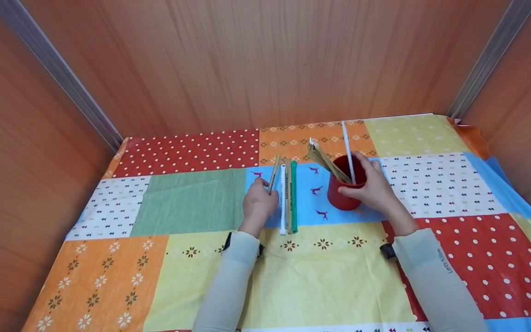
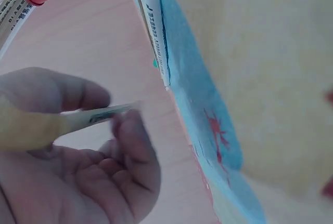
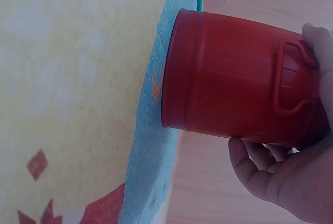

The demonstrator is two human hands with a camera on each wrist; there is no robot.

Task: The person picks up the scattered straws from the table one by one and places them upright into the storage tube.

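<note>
My left hand [image 1: 260,201] pinches a slim tan stick with printed lettering [image 1: 274,173], its free end pointing away from me. In the left wrist view the thumb and fingers close on this stick [image 2: 104,116]. Just to its right, a white wrapped stick [image 1: 283,203], a tan one [image 1: 288,200] and a green one [image 1: 293,198] lie side by side on the cloth. My right hand [image 1: 377,189] grips a red bucket-shaped cup [image 1: 342,199] near its rim. Several tan sticks [image 1: 319,158] and a long white stick [image 1: 347,143] lean out of the cup.
A patchwork-patterned cloth [image 1: 196,198] covers the table. Wood-grain panels [image 1: 265,64] close in the back and both sides, with metal strips [image 1: 62,74] at the corners. The cup's small wire-like handle [image 3: 281,78] shows in the right wrist view.
</note>
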